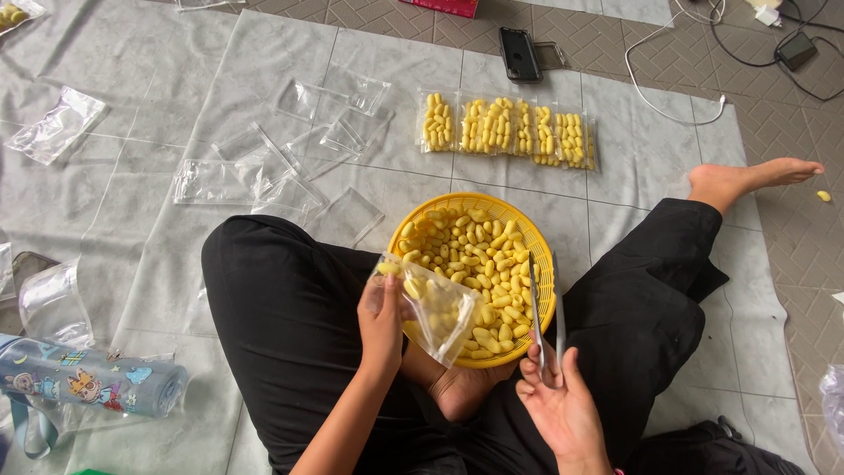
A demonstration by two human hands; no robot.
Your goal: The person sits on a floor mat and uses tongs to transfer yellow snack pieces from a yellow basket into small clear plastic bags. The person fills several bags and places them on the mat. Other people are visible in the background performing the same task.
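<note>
Grey sheeting [176, 53] spread over a herringbone tiled floor [791, 264], seen from above crossed legs in black trousers. Left hand [380, 324] pinching a small clear bag [432, 308] holding a few yellow cocoons, just over the near rim of a yellow basket [545, 264] full of cocoons; right hand [563, 405] closed around long metal tweezers [545, 308] pointing into the basket. Farther out: filled packets [505, 127] in a row, empty clear bags [290, 149] left, a dark phone [520, 53] beyond.
</note>
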